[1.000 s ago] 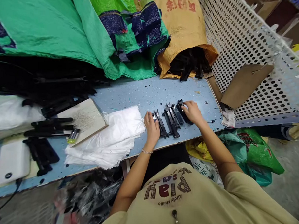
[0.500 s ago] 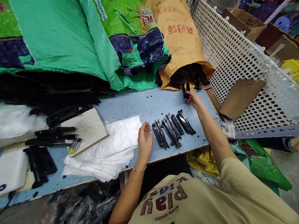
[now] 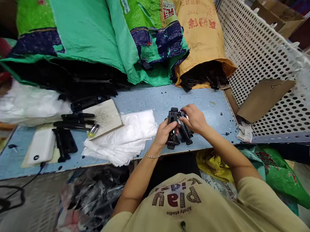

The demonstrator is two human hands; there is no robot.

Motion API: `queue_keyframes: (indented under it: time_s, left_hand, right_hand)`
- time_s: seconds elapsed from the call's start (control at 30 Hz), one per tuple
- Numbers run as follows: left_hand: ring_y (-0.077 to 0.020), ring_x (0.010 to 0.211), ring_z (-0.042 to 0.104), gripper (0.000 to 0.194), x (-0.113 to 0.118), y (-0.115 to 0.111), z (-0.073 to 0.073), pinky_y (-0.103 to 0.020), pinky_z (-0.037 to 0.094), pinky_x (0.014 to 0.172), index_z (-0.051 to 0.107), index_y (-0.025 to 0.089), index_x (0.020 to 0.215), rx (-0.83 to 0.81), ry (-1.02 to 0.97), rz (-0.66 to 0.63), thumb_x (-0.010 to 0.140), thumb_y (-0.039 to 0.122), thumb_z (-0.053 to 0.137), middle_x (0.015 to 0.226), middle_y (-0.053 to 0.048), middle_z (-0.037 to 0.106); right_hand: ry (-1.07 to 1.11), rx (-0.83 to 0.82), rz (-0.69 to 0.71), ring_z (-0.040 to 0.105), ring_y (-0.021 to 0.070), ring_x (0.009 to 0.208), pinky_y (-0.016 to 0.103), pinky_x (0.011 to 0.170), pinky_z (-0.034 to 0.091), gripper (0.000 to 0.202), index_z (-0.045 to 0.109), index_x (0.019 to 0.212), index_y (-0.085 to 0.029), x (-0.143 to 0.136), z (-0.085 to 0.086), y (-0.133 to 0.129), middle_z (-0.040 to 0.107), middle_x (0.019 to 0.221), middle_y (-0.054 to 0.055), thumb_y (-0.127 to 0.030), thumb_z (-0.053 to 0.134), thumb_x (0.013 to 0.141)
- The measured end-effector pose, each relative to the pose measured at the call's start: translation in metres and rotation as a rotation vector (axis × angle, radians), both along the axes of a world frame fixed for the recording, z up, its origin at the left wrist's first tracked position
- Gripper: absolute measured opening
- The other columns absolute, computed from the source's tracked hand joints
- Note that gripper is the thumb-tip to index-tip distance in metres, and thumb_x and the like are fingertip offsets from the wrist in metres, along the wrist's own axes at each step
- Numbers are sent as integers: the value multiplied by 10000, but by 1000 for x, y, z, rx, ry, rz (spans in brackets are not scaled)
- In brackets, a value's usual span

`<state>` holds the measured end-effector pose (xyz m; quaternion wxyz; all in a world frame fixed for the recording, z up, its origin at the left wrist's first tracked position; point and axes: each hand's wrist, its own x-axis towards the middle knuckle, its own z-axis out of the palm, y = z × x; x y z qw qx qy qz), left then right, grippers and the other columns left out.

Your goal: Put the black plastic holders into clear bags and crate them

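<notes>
Blue speckled table (image 3: 154, 97) across view. Green woven sack (image 3: 89, 33) at back, mouth open, black parts inside. White perforated panel (image 3: 259, 43) at right end. Orange sack (image 3: 200, 42) beside it, black parts at mouth. Fanned white plastic bags (image 3: 135, 129) left of hands. Right hand (image 3: 195, 118): fingers curled at upper ends of black plastic pieces (image 3: 184, 133); cannot tell whether pinching one. Left hand (image 3: 164, 133): thumb and fingers clasping slotted black bracket (image 3: 173, 117), near table's front edge.
</notes>
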<state>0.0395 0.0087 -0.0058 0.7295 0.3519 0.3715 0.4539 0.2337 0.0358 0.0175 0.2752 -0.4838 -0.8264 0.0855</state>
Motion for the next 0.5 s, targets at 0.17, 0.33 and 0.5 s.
queue_keyframes:
  time_s: [0.17,0.33,0.5]
  left_hand:
    - [-119,526,601,483,-11,-16,6,-236,494,475,671,150,849,2,38,69,742,595,826,698,-30,675]
    - [-97,560,595,446,-22,-10,6,-213,500,498,680,168,893,6,26,283,734,553,840,779,-20,686]
    - [-84,560,574,461,-32,-10,9,-199,467,488,685,165,993,-97,-115,218,725,506,842,803,-22,674]
  right_hand:
    - [66,-161,133,534,209,771,345,727,430,606,550,816,-220,-32,-1,27,578,792,69,-664,215,1057]
    - [191,-388,139,509,174,703,305,670,407,661,515,819,-221,-51,0,-2,548,760,32,-706,126,1044]
    - [-65,-164,396,489,217,777,338,700,398,568,568,823,-217,-53,-6,-51,557,802,74,-670,304,1041]
